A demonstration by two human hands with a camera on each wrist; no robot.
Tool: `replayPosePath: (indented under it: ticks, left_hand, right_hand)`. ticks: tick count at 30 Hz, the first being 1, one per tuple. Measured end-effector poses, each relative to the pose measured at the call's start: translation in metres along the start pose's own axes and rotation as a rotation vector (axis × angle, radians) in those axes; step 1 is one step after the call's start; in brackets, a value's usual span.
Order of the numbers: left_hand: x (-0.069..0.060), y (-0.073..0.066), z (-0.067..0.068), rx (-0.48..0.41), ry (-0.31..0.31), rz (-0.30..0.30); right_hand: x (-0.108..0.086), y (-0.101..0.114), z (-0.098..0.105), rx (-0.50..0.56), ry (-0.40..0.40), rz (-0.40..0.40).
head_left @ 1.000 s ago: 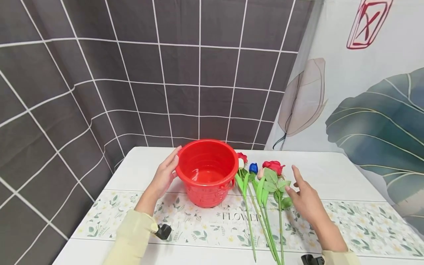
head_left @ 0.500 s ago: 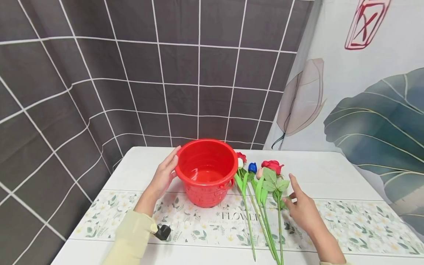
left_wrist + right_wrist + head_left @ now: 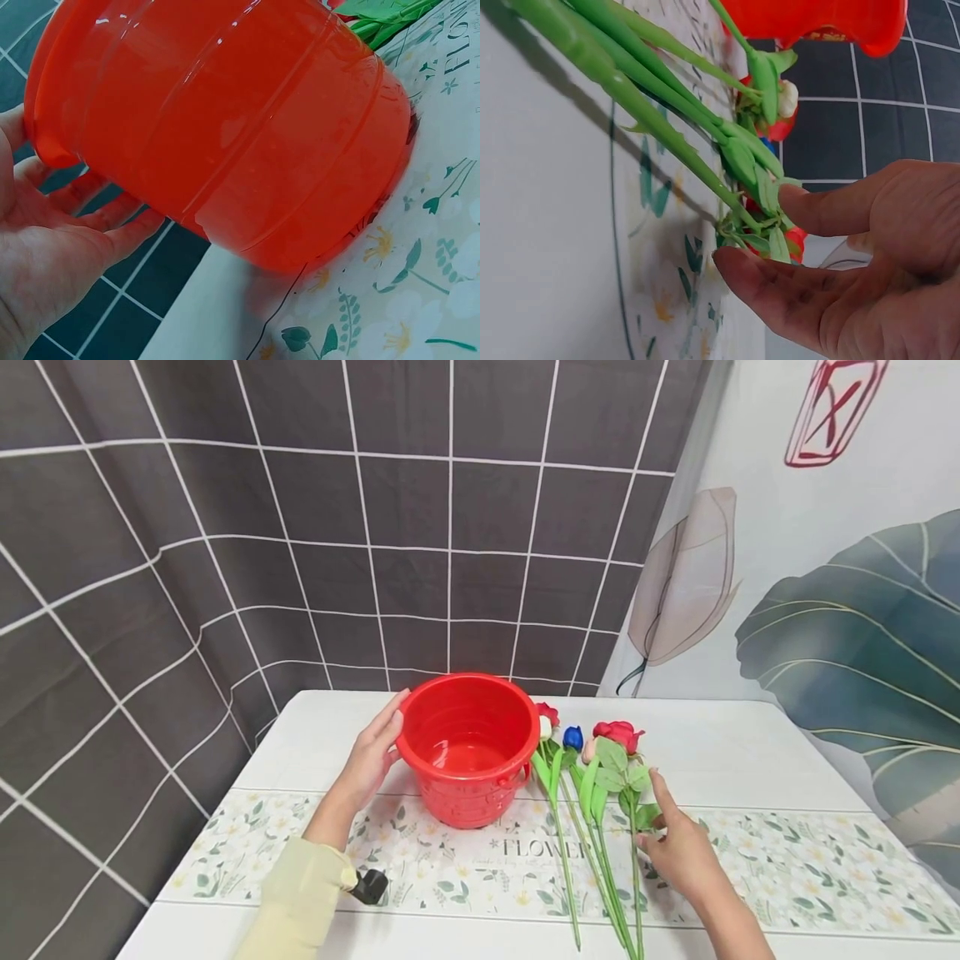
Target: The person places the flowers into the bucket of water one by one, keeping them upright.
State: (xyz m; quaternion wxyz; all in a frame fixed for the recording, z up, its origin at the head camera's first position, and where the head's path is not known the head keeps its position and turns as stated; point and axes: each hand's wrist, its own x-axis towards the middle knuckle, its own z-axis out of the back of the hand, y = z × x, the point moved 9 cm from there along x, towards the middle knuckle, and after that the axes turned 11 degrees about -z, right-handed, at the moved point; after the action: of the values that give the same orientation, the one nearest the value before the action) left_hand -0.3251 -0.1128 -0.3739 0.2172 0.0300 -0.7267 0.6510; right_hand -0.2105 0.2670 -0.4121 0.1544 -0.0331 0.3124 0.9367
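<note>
A red plastic bucket [image 3: 468, 752] stands upright on the table. My left hand [image 3: 369, 764] rests against its left side just below the rim, fingers fairly straight, as the left wrist view also shows on the bucket wall [image 3: 225, 135]. To the right of the bucket lie several artificial flowers with long green stems. The rightmost is a red rose [image 3: 618, 737] with broad leaves. My right hand [image 3: 682, 852] is beside that rose's stem [image 3: 636, 868]. In the right wrist view, thumb and fingers [image 3: 750, 277] are spread apart around the rose's leafy upper stem [image 3: 739, 206], with a gap between them.
A blue flower [image 3: 573, 738], a white flower [image 3: 545, 727] and another red flower [image 3: 552, 713] lie close to the bucket's right side. The white table [image 3: 720, 743] has a floral printed band. A dark grid-patterned cloth [image 3: 405, 502] hangs behind it.
My right hand has moved left and slightly down, from beside the red rose to its stem. The left hand and bucket have stayed in place.
</note>
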Motion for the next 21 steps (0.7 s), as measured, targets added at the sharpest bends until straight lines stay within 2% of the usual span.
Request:
replayPosePath:
  ticks: [15, 21]
  left_hand:
    - [-0.001, -0.004, -0.002, 0.002, -0.007, 0.001]
    - [-0.001, -0.004, -0.002, 0.004, -0.007, -0.004]
  right_hand:
    - [0.000, -0.004, -0.017, -0.053, 0.024, -0.086]
    - [-0.003, -0.001, -0.023, -0.053, 0.024, -0.083]
